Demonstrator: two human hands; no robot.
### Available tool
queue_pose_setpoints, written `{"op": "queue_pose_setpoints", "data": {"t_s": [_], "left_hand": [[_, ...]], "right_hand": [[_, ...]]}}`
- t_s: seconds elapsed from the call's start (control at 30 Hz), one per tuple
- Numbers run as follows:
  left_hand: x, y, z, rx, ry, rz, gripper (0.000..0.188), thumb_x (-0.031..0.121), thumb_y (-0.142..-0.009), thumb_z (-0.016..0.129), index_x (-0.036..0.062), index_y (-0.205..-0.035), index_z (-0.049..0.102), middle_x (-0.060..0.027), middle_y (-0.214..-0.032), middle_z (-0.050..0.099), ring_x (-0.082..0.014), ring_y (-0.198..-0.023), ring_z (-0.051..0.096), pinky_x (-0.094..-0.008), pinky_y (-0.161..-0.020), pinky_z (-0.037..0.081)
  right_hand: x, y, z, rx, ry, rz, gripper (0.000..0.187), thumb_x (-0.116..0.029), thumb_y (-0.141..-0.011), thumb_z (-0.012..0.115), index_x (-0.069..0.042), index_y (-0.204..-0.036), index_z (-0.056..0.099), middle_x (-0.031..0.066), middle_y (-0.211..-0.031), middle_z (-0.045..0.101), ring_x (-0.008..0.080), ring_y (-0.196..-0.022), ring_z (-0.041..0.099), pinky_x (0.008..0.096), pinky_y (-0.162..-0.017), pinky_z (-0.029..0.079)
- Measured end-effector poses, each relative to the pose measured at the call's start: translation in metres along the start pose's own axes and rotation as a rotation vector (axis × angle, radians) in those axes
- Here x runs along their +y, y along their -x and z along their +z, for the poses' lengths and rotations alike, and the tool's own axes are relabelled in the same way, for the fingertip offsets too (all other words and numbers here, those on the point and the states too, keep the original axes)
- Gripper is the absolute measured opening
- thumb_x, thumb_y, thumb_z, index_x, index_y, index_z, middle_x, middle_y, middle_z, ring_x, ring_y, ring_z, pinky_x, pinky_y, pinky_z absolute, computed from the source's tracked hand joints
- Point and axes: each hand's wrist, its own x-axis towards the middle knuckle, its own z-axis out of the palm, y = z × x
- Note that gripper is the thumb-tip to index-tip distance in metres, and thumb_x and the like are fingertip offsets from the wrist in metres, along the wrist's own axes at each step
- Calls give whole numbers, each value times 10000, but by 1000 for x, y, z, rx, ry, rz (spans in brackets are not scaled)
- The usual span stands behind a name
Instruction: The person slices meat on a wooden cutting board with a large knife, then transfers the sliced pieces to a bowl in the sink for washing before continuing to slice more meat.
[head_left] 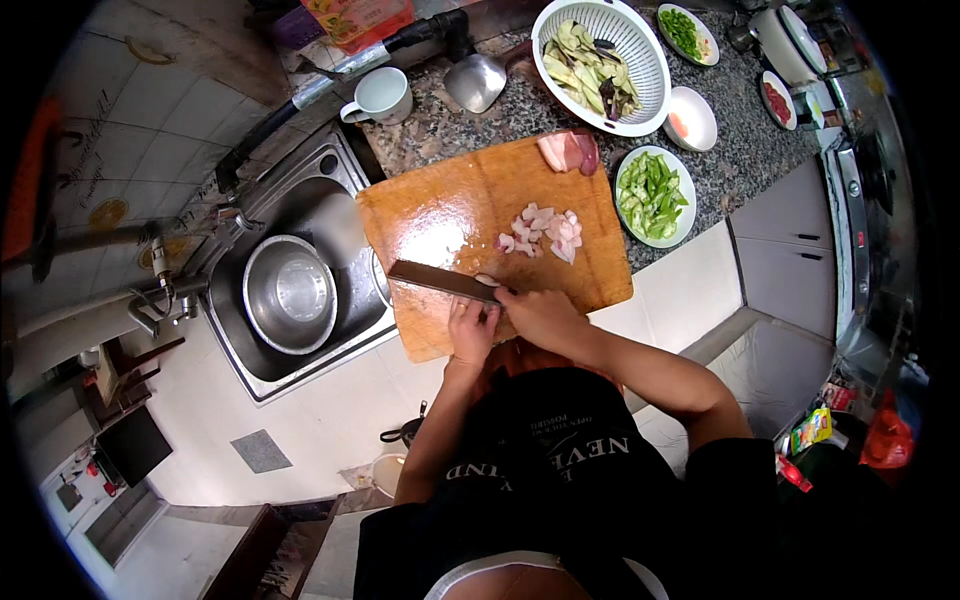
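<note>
My right hand (540, 318) is closed round the handle of a kitchen knife (440, 279), whose broad dark blade points left over the wooden cutting board (400, 205). Close against the blade's near side is my left hand (473, 330), its fingers bent together; whatever they press on is hidden. A small pale piece (487, 281) shows by the blade near the handle. Farther up the board lies a loose pile of pale pink meat slices (543, 232). A larger chunk of pink meat with a dark red part (568, 153) rests at the board's far right.
Left of the board, a metal basin (290, 325) sits in the steel sink (235, 345). Behind stand a mug (384, 96), a spatula (476, 82) and a white colander (650, 75) of sliced vegetables. Rightward are a plate of cut green peppers (655, 197) and a white bowl (700, 118).
</note>
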Motion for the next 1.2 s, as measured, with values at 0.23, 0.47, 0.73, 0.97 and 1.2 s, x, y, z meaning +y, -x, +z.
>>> {"op": "queue_pose_setpoints", "data": {"t_s": [0.23,0.47,0.73,0.97,1.2], "left_hand": [[9,-8,3,145,71,73,190,20,-688,667,37,-872,622,-112,-880,579,-302,-820,552,-367,-731,466],[1,5,-1,33,85,29,269,-1,-674,660,21,-940,622,-144,-965,596,-315,-896,572,-359,-779,462],[-2,3,-1,15,44,11,298,-8,-653,664,16,-947,625,-156,-958,597,-339,-889,566,-377,-787,463],[1,2,1,79,23,35,199,2,-637,677,22,-823,610,-129,-837,568,-317,-794,546,-379,-703,463],[1,2,2,26,22,-16,123,14,-688,678,24,-786,604,-119,-860,584,-305,-800,558,-352,-704,474]], "right_hand": [[13,62,-63,-39,189,148,262,-122,-823,445,-42,-1071,469,170,-628,608,368,-620,625,455,-524,495],[5,87,-65,-266,140,165,227,-106,-801,477,-41,-1016,449,172,-629,606,373,-622,622,475,-557,492],[11,49,-21,-149,-16,85,214,-169,-829,479,-41,-998,447,211,-813,619,379,-693,625,486,-599,496],[6,71,-56,-351,102,245,315,-201,-843,470,-52,-1119,437,204,-766,628,399,-697,615,500,-605,492],[8,-15,2,-21,-21,-66,319,-129,-834,460,-99,-1150,491,196,-716,610,391,-635,593,479,-585,472]]}}
